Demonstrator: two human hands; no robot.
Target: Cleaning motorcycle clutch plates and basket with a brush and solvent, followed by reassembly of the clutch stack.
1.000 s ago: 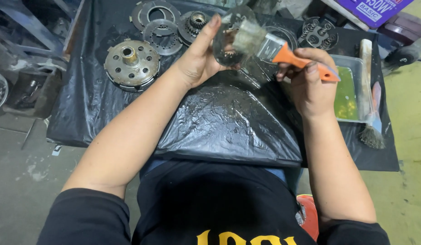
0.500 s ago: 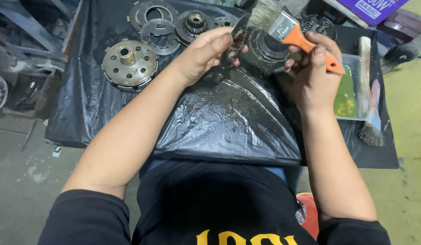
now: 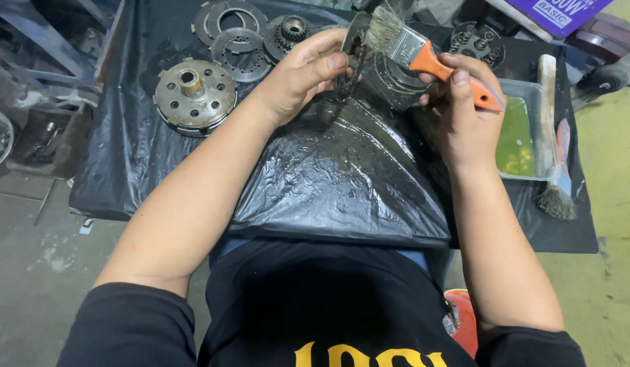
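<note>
My left hand grips the rim of a dark, greasy round metal part and holds it tilted above the black plastic sheet. My right hand holds a paintbrush with an orange handle. Its bristles rest on the upper edge of the metal part, just right of my left fingers. Both forearms reach forward over the wet, shiny sheet.
On the sheet to the left lie a round hub with a brass centre, two ring plates and a gear. At the right stands a clear tray with yellow-green liquid, with a second brush beside it.
The brush has swung from lying across the part to its bristles touching the part's top edge. My left hand has shifted its grip on the rim and turned the part.
</note>
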